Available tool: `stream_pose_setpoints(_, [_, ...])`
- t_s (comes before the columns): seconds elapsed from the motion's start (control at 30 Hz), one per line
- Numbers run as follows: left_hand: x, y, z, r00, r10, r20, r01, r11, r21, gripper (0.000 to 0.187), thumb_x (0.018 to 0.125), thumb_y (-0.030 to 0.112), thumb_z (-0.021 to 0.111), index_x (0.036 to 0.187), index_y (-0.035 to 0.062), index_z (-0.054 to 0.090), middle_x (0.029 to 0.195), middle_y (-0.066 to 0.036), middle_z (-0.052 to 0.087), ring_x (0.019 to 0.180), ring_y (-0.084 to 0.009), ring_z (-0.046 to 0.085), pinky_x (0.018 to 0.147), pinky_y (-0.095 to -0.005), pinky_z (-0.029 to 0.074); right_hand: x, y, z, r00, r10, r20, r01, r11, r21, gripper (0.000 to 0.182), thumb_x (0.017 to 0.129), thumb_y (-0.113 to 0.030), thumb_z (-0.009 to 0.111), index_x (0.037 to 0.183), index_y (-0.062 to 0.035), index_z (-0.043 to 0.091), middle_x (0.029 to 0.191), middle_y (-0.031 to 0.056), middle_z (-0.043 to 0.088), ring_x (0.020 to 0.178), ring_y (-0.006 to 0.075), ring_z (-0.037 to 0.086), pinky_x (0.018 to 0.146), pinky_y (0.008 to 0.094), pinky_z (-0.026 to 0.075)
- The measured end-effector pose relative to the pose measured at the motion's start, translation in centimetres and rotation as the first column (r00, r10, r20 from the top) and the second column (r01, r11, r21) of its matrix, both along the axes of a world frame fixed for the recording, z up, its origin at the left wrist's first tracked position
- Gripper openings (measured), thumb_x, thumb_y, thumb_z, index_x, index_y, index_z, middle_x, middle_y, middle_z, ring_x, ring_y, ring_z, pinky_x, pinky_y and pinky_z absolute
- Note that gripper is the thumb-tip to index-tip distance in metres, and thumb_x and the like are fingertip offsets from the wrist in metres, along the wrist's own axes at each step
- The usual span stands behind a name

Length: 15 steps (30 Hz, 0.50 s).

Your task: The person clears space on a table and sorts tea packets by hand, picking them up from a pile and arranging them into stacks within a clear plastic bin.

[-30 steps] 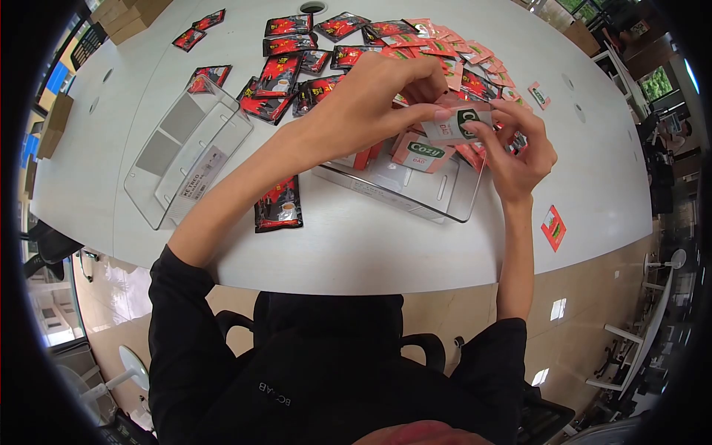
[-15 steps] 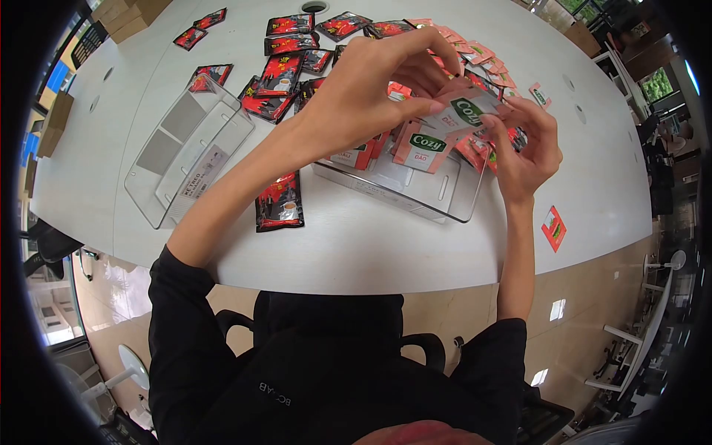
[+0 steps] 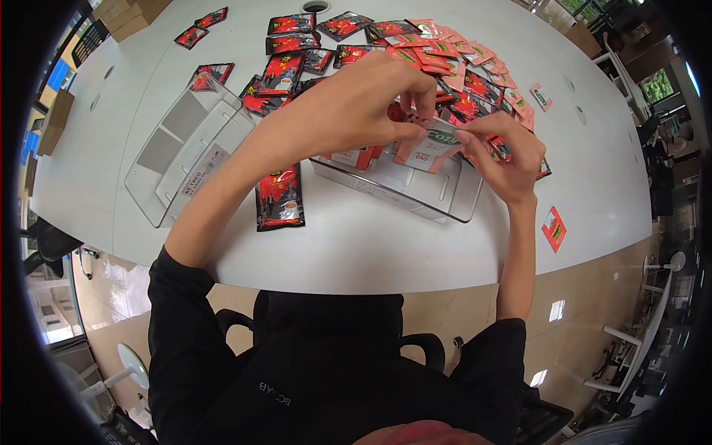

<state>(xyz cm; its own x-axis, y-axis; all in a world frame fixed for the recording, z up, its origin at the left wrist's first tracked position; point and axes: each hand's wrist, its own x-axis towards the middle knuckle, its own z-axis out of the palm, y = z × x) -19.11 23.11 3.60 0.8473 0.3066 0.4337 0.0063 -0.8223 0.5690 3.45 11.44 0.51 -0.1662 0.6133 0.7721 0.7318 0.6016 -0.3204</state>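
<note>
A pink and green Cozy tea sachet (image 3: 443, 136) is pinched between my two hands, over a transparent plastic bin (image 3: 466, 211). My left hand (image 3: 378, 100) grips its left edge with thumb and fingers. At the right edge, my right hand (image 3: 512, 156) is closed on the same sachet. Just below it, another Cozy sachet (image 3: 420, 160) stands inside the bin, with more pink and red packets to its left partly hidden by my left wrist. A red and black coffee packet (image 3: 281, 202) lies on the table beside the bin, partly under my left forearm.
A second transparent bin (image 3: 159, 167) with a label lies at the left. Several red and black packets (image 3: 283, 73) and a spread of pink sachets (image 3: 437, 52) cover the back. One sachet (image 3: 554, 229) lies at the right. Cardboard boxes (image 3: 130, 16) stand far left.
Both hands have lowered the Cozy sachet toward the bin, and it has tilted more upright. The right hand has shifted slightly left and down. The packets around have stayed put.
</note>
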Motion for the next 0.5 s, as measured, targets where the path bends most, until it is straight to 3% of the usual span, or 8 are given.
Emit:
stream_pose_setpoints(0.13, [0.2,-0.5,-1.2,0.996,0.076,-0.044,-0.066,0.98,0.186,0.016,0.08,0.012,0.075,0.087,0.0029,0.064,0.096,-0.01,0.059,0.097,-0.0267,0.059,0.088,-0.0399,0.048,-0.1,0.3,0.2,0.986,-0.064,0.151,0.083,0.99,-0.118,0.015,0.075,-0.013,0.085,0.082,-0.0092,0.071,0.075,0.0007,0.067,0.058,0.0141,0.056,0.055,0.029,0.041])
stream_pose_setpoints(0.27, [0.6,-0.6,-1.9,0.987,0.115,-0.113,-0.086,0.969,0.231,0.019,0.078,0.011,0.076,0.086,0.002,0.062,0.102,-0.01,0.056,0.105,-0.0277,0.055,0.09,-0.0401,0.047,0.3,0.3,0.5,0.954,-0.105,0.28,0.143,0.983,-0.116,0.019,0.075,-0.02,0.085,0.082,-0.0101,0.071,0.077,-0.001,0.067,0.063,0.0147,0.056,0.061,0.031,0.039])
stream_pose_setpoints(0.37, [0.8,-0.6,-2.3,0.989,0.136,-0.049,-0.114,0.94,0.321,0.022,0.077,0.01,0.077,0.087,0.0015,0.059,0.104,-0.009,0.055,0.107,-0.0278,0.054,0.09,-0.0414,0.047,0.5,0.1,0.8,0.947,-0.114,0.301,0.165,0.975,-0.15,0.022,0.074,-0.023,0.086,0.085,-0.0107,0.072,0.078,-0.0017,0.067,0.07,0.0157,0.058,0.066,0.0324,0.039])
stream_pose_setpoints(0.5, [1.0,-0.7,-2.8,0.989,0.147,-0.018,-0.126,0.897,0.424,0.035,0.071,0.011,0.081,0.095,0.0014,0.057,0.113,-0.012,0.053,0.113,-0.0294,0.052,0.093,-0.042,0.048,0.5,0.2,1.0,0.949,-0.076,0.305,0.126,0.981,-0.146,0.04,0.069,-0.028,0.088,0.101,-0.0117,0.072,0.094,0.0005,0.068,0.087,0.021,0.06,0.076,0.0355,0.042])
